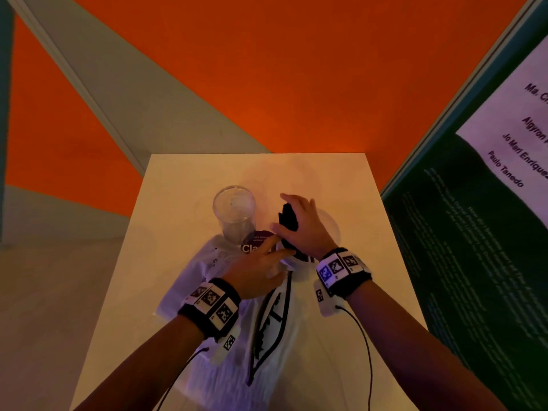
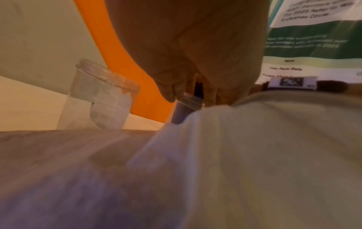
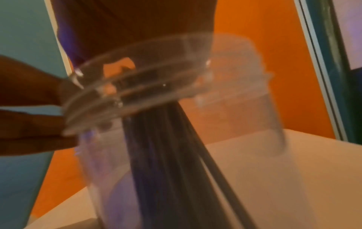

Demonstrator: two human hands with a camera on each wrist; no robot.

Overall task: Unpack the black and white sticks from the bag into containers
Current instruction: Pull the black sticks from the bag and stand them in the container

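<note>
Orange wall (image 1: pixel 267 69) backs your pale counter (image 1: pixel 184 179); a poster (image 1: pixel 510 149) at right reads "Paulo Tanedo". Your right hand (image 1: pixel 305 223) grips black sticks (image 1: pixel 287 218) standing in a clear jar (image 3: pixel 176 96), as the right wrist view shows. Your left hand (image 1: pixel 261 268), fingers (image 1: pixel 268 246) straight, touches that jar's rim over the white bag (image 1: pixel 267 336). Another jar (image 1: pixel 234 212) stands left, beside a purple "Cla" label (image 1: pixel 255 241).

- The right hand (image 1: pixel 305 223) is reaching forward, palm down, its fingers (image 1: pixel 289 198) curling round a dark bundle beneath them.
- The left hand (image 1: pixel 261 268) is lying just behind and left of those fingers, index finger and thumb extending forward and touching something there.
- Both forearms are stretching forward, each wrist wearing a black band with printed markers.
</note>
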